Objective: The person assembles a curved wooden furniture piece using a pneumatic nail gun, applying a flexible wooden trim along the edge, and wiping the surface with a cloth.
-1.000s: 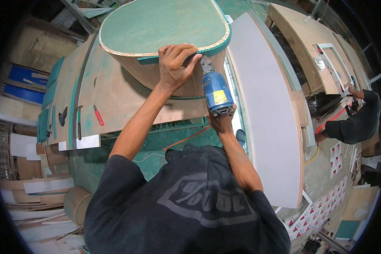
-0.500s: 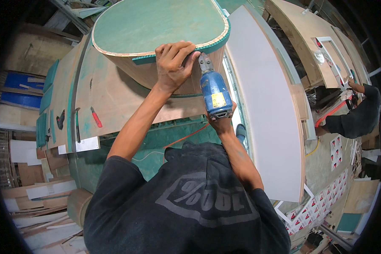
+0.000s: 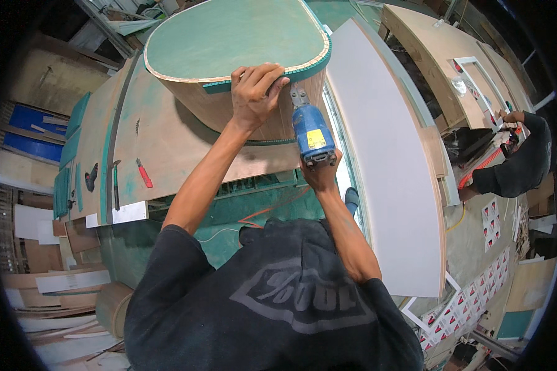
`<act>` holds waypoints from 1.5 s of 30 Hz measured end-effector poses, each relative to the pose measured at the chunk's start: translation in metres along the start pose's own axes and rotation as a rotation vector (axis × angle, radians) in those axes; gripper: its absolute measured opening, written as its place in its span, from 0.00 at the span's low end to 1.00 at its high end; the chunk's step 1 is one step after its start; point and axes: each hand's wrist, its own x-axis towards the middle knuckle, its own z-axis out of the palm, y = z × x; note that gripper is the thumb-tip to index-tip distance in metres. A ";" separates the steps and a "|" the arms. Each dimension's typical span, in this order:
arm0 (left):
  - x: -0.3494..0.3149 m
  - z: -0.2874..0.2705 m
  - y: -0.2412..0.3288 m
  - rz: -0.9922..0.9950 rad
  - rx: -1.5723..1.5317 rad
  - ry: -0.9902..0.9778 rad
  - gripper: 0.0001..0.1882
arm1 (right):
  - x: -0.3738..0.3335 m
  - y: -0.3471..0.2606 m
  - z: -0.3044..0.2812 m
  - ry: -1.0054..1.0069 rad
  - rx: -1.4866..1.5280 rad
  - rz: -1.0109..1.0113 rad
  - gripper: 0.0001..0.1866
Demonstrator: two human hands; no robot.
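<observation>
A rounded wooden piece with a flat green top (image 3: 238, 40) stands in front of me, its pale notched border following the curve. Along its edge runs a slotted green strip (image 3: 309, 70), its left end sticking out a little. My left hand (image 3: 254, 96) is closed over this edge, fingers on top, pressing the strip. Close by on the right, my right hand (image 3: 322, 174) grips a blue nail gun (image 3: 312, 127) from below. The gun's metal nose points up at the strip, just beneath it; whether they touch I cannot tell. The trigger finger is hidden.
On the wooden bench (image 3: 167, 145) at left lie a red-handled knife (image 3: 144, 173), a hammer (image 3: 116, 185) and a dark tool (image 3: 91, 177). A long pale panel (image 3: 390, 167) stretches along my right. Farther right, a co-worker (image 3: 517, 164) handles a white frame (image 3: 483, 86).
The nail gun's nose has dropped slightly from the strip's edge, and the gun's body has tilted. My left hand keeps its hold. The whole view has shifted a little.
</observation>
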 end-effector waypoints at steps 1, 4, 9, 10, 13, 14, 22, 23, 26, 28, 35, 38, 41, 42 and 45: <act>-0.005 0.000 -0.002 -0.019 0.005 0.015 0.10 | -0.004 -0.002 -0.001 -0.001 -0.032 -0.012 0.11; -0.016 -0.004 -0.006 -0.050 0.035 0.048 0.11 | -0.006 -0.004 0.000 -0.054 -0.055 0.012 0.15; -0.014 -0.002 0.003 -0.015 0.149 0.051 0.11 | 0.001 -0.011 0.007 0.011 -0.009 -0.013 0.19; -0.015 -0.002 0.003 -0.005 0.165 0.052 0.11 | 0.002 -0.011 0.007 0.010 -0.004 -0.003 0.18; -0.014 0.000 0.003 0.013 0.188 0.048 0.12 | 0.005 -0.007 0.009 0.002 -0.009 0.007 0.18; -0.014 -0.001 0.004 0.009 0.179 0.041 0.12 | 0.005 -0.004 0.010 -0.003 -0.023 -0.002 0.17; -0.013 0.007 0.003 -0.051 0.124 0.065 0.11 | 0.004 0.003 0.016 0.016 0.014 0.015 0.15; -0.012 0.006 0.004 -0.072 0.098 0.067 0.11 | 0.004 0.006 0.016 0.023 0.006 -0.007 0.15; -0.012 0.009 0.003 -0.101 0.050 0.092 0.10 | 0.003 0.009 0.016 0.017 -0.006 -0.026 0.13; -0.013 0.010 0.001 -0.111 0.019 0.102 0.10 | 0.004 0.008 0.017 0.017 -0.018 -0.048 0.11; -0.013 0.007 0.001 -0.122 -0.022 0.086 0.10 | 0.006 0.002 0.017 0.077 -0.051 -0.128 0.10; -0.014 0.009 -0.002 -0.111 -0.014 0.091 0.10 | 0.005 -0.001 0.019 0.028 -0.006 -0.024 0.12; -0.014 0.008 -0.001 -0.104 -0.003 0.076 0.11 | 0.002 -0.003 0.024 0.008 -0.008 0.003 0.14; -0.013 0.007 -0.001 -0.104 0.001 0.066 0.11 | -0.001 -0.001 0.026 0.012 -0.054 -0.025 0.14; -0.012 0.003 -0.004 -0.062 0.045 0.074 0.12 | 0.004 -0.006 0.026 -0.019 -0.088 -0.050 0.15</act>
